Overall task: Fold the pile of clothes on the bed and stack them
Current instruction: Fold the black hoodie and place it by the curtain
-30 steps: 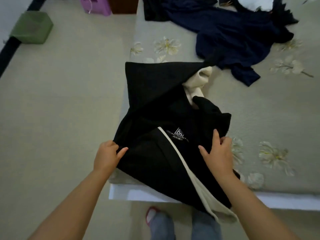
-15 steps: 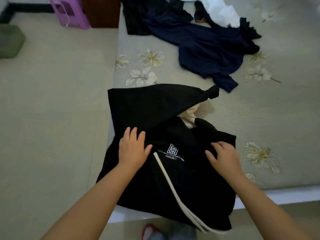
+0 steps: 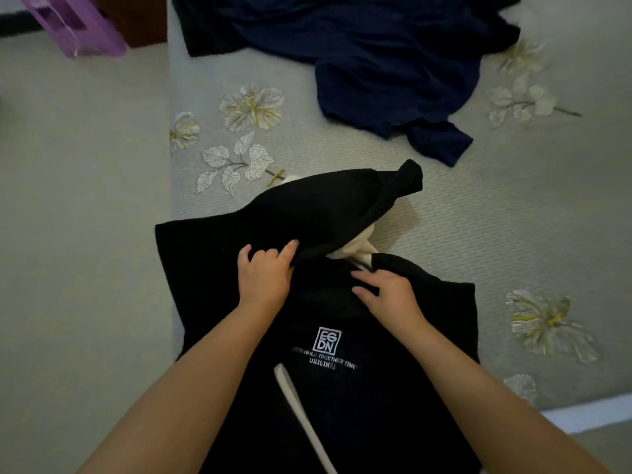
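Note:
A black garment (image 3: 342, 388) with a white logo and a cream stripe lies at the near corner of the bed (image 3: 496, 234), hanging over its edge. Cream lining shows at its neck. My left hand (image 3: 265, 275) rests on the cloth with its fingertips at the edge of a raised black fold (image 3: 328, 206). Beside it, my right hand (image 3: 388, 294) lies flat on the garment just below the cream lining, fingers spread. A crumpled pile of dark blue clothes (image 3: 383, 59) lies farther back on the bed.
The bed has a grey floral cover and its left edge meets a pale floor (image 3: 78, 234). A purple plastic object (image 3: 71, 25) and a dark wooden piece stand at the far left on the floor.
Both hands moved up the black garment from its lower part to the neck area. The upper fold has risen and bunched. The view shifted closer over the bed.

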A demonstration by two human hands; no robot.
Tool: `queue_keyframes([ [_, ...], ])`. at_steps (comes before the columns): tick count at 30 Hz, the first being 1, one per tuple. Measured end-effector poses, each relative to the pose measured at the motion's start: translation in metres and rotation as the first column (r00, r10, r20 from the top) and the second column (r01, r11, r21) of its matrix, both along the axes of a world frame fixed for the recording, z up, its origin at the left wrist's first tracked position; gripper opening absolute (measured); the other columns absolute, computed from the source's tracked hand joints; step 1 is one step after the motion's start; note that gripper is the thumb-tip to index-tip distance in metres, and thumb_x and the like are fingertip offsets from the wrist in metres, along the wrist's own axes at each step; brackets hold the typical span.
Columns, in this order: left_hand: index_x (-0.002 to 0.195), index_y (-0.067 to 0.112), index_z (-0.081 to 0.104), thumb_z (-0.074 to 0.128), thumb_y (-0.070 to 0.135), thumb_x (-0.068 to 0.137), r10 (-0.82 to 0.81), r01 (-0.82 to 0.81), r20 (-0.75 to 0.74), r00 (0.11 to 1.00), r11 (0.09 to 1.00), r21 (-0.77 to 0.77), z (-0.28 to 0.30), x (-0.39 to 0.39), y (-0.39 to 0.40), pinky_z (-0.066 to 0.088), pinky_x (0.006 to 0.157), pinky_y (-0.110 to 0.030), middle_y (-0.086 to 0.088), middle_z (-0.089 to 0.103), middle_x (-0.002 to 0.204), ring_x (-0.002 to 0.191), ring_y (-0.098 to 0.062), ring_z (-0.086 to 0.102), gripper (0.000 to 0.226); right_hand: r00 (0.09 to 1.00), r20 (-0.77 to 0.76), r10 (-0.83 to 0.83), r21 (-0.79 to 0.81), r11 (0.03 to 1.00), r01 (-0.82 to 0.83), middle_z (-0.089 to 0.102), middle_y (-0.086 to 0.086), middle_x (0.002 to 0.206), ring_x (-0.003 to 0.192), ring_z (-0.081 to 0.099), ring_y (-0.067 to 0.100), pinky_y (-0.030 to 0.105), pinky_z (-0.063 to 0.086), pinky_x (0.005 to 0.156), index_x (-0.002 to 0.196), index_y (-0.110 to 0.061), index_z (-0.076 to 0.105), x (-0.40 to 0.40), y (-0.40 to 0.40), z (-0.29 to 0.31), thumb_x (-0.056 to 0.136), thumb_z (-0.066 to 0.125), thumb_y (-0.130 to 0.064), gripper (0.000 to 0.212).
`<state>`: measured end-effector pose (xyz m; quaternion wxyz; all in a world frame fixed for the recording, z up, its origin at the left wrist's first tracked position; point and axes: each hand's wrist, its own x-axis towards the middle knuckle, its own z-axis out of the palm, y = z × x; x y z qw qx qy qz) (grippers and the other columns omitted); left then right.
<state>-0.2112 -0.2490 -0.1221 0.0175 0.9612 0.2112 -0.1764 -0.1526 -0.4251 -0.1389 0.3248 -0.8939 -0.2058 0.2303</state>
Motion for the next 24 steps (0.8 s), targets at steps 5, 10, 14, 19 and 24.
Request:
queue_keyframes([
  [5,0.146,0.030,0.017,0.035,0.019,0.098,0.222,-0.216,0.158,0.962,0.975,-0.054,0.031,0.037,0.043,0.044,0.075,-0.040,-0.019,0.060,0.110,0.096,-0.038,0.059,0.053,0.828,0.524,-0.199,0.131,0.980,0.152,0.062,0.018,0.064,0.064,0.052,0.016,0.024,0.036,0.063,0.088,0.004,0.071,0.067,-0.036,0.025,0.079,0.051,-0.012,0.027],
  [10,0.145,0.039,-0.002,0.033,0.005,0.096,0.266,-0.270,0.053,0.963,0.954,0.126,0.067,0.045,0.096,0.039,0.071,-0.037,-0.021,0.043,0.118,0.093,-0.039,0.057,0.069,0.668,0.209,-0.714,-0.143,0.653,0.743,0.034,0.030,0.134,0.118,0.040,0.042,0.041,0.033,0.097,0.139,0.006,0.028,0.114,-0.103,0.066,0.088,0.045,-0.002,0.054],
  [14,0.148,0.011,0.007,0.026,0.007,0.098,0.333,-0.243,-0.287,0.898,0.920,0.308,0.063,0.028,0.097,0.042,0.090,-0.038,-0.025,0.021,0.143,0.116,-0.037,0.048,0.054,0.772,0.103,-0.628,-0.657,0.540,0.527,0.006,0.018,0.152,0.139,0.011,0.034,0.047,0.022,0.109,0.145,-0.002,0.013,0.096,-0.106,0.069,0.087,0.056,-0.022,0.075],
  [19,0.140,0.012,0.032,0.035,0.022,0.095,0.259,-0.150,-0.393,0.883,0.946,0.287,0.049,0.021,0.058,0.022,0.108,-0.051,-0.018,-0.002,0.154,0.134,-0.045,0.020,0.046,0.978,0.208,0.015,-0.580,0.807,0.111,0.041,0.013,0.140,0.134,0.027,0.028,0.040,0.027,0.107,0.131,-0.006,0.045,0.080,-0.060,0.047,0.092,0.048,-0.031,0.046],
  [24,0.143,0.009,0.021,0.031,0.025,0.097,-0.014,0.049,-0.207,0.978,0.986,0.162,0.008,0.038,0.036,0.009,0.114,-0.045,-0.014,0.004,0.155,0.142,-0.033,0.000,0.051,0.972,0.169,0.164,-0.420,0.904,-0.080,0.027,0.012,0.148,0.138,0.021,0.026,0.034,0.015,0.113,0.145,-0.006,0.014,0.087,-0.020,0.017,0.090,0.051,-0.040,0.075],
])
